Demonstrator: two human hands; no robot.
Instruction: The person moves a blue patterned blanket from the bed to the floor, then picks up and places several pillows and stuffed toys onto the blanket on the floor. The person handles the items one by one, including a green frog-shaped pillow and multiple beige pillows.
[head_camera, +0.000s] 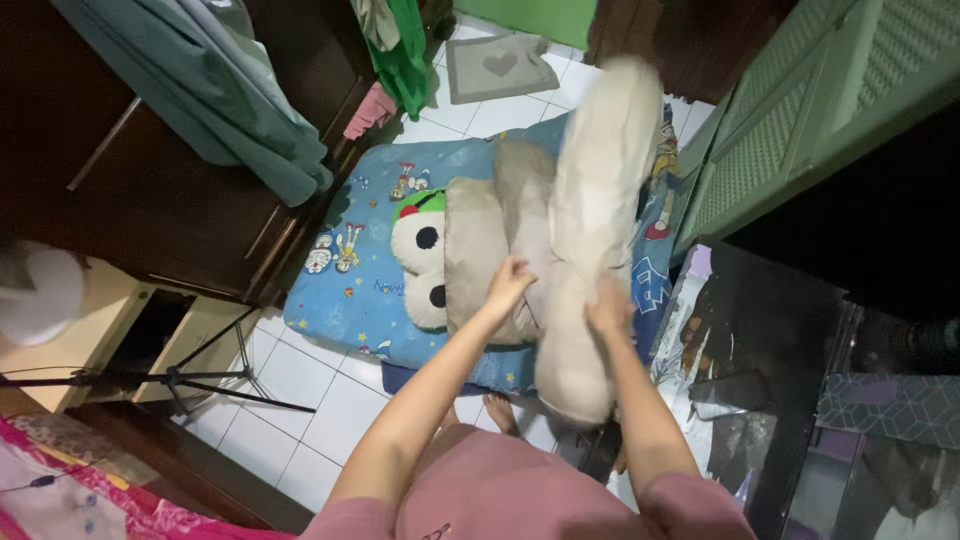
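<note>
Head-cam view, looking down. A person in a pink top is standing barefoot on white floor tiles, holding a long beige bolster pillow up over a blue cartoon-print mattress. Left hand is pinching the loose beige cover w/ fingers closed on the fabric; right hand is gripping the bolster's lower part. The cover is partly draping over a frog-face pillow. Judging by this, the cover is mid-way on or off; next move probably needs a firm pull along the bolster.
</note>
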